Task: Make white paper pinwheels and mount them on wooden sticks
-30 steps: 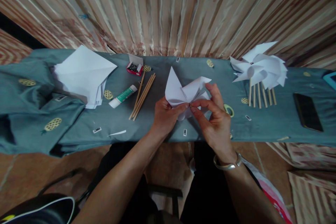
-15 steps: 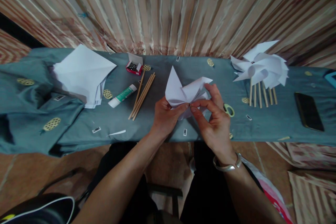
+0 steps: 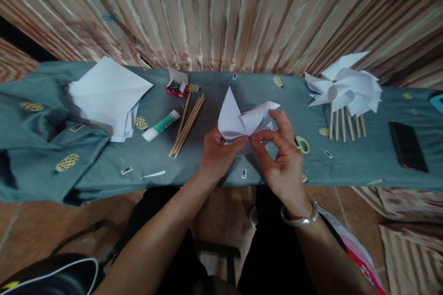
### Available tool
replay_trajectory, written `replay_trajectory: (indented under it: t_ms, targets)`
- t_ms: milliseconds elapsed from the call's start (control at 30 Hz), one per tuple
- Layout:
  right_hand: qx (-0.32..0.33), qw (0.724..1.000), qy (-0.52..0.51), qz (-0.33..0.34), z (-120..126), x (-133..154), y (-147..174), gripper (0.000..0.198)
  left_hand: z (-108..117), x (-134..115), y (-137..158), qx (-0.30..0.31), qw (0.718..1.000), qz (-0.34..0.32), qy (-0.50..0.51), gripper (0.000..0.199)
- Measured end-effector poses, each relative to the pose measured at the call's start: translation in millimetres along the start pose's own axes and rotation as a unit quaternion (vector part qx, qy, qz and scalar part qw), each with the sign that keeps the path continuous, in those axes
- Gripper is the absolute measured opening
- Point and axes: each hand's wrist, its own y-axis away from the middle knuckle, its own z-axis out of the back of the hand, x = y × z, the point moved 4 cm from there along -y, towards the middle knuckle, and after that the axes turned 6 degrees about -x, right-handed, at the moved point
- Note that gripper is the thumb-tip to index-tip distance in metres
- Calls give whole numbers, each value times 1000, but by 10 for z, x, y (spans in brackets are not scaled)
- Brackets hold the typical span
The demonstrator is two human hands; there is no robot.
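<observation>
A white paper pinwheel (image 3: 228, 115) with folded blades is held above the cloth in front of me. My left hand (image 3: 219, 154) is closed on its left and near side, with the thumb pressed by the middle. My right hand (image 3: 284, 159) pinches a small metal pin (image 3: 251, 138) at the pinwheel's centre between thumb and forefinger. Its other fingers curl beside the right blade. How deep the pin sits in the paper is hidden by my fingertips.
Left of my hands lie thin wooden sticks (image 3: 188, 126), a glue stick (image 3: 161, 125), an open red box of small dark pins (image 3: 177, 87) and stacked white paper (image 3: 110, 87). On the right are green-handled scissors (image 3: 302, 144), several finished pinwheels (image 3: 349, 85) and a phone (image 3: 408, 146).
Almost nothing differs. Both hands keep their hold on the pinwheel and pin; the view has shifted very slightly.
</observation>
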Motion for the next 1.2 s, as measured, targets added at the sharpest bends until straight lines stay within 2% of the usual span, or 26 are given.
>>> replay_trajectory:
  t_ms: [400, 733, 867, 967, 1067, 1200]
  targets:
    - [4, 999, -20, -32, -28, -73, -9, 6, 27, 4, -2, 32, 999, 21, 26, 25]
    - [-17, 997, -58, -55, -46, -93, 19, 1, 62, 6, 11, 18, 999, 36, 8, 22]
    - [-61, 995, -46, -64, -14, -107, 24, 15, 54, -14, 14, 17, 999, 40, 13, 23]
    - [-83, 993, -39, -74, 1, -140, 22, 42, 51, -32, 16, 16, 999, 39, 11, 21]
    - [-79, 990, -48, -109, 1, -195, 16, 67, 54, -39, 19, 15, 999, 37, 4, 19]
    - [-34, 982, -113, -151, -13, -233, 9, 66, 53, -19, 25, 13, 999, 46, 1, 21]
